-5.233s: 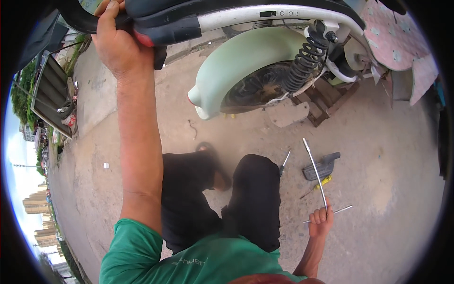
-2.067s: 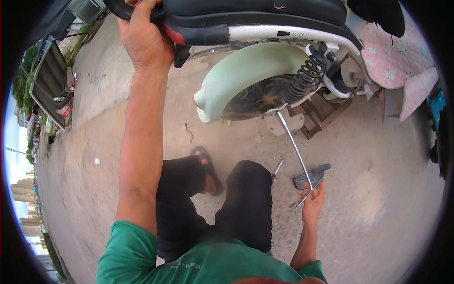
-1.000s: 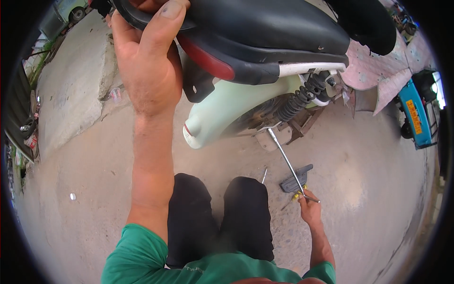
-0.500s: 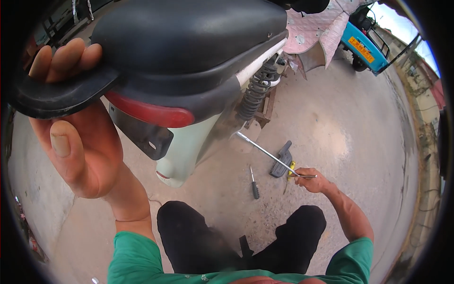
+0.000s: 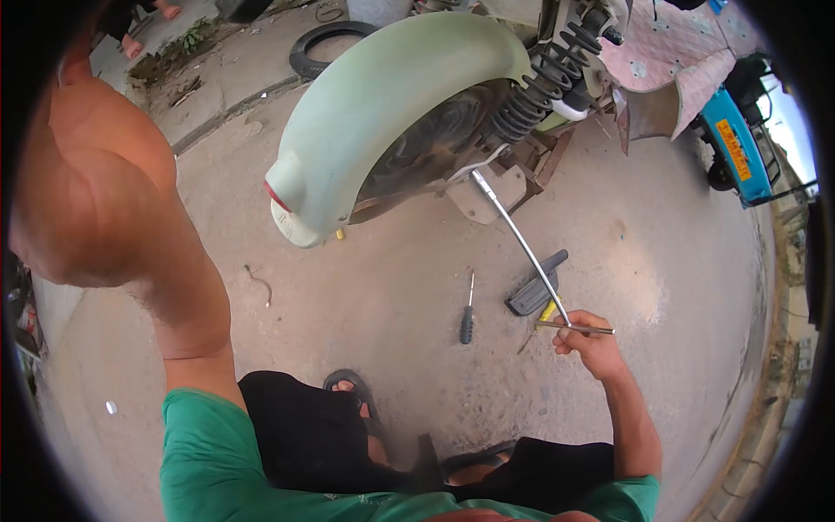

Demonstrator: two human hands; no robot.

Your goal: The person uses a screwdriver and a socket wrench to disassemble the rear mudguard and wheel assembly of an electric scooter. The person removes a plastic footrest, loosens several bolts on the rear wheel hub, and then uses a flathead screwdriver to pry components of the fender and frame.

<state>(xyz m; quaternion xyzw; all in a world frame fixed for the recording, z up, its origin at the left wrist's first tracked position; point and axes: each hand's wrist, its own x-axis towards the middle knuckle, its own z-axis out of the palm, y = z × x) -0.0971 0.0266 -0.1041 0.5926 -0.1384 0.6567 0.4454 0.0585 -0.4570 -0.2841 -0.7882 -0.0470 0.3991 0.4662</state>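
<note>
At the lower right, my right hand (image 5: pixel 589 344) is closed around the crossbar end of a long metal T-handle socket wrench (image 5: pixel 522 242). The wrench's socket end reaches up to the metal bracket beside the rear wheel (image 5: pixel 435 130) of a scooter. Over that wheel curves a pale green mudguard (image 5: pixel 383 96), with a coil-spring shock absorber (image 5: pixel 548 83) to its right. My left hand (image 5: pixel 83 191) is raised close at the far left; its fingers are hidden, and so is whatever it may touch.
A black-handled screwdriver (image 5: pixel 467 322), a dark grey plastic piece (image 5: pixel 532 294) and a yellow-handled tool (image 5: pixel 547 311) lie on the ground. Behind are a loose tyre (image 5: pixel 304 63), a pink quilted cover (image 5: pixel 670 48) and a blue vehicle (image 5: pixel 738 148). Another person's foot (image 5: pixel 132 46) shows at upper left.
The black seat and tail with its grab rail have left the view, uncovering the mudguard. My left hand has shifted left and turned its fingers out of sight. My right hand still holds the wrench.
</note>
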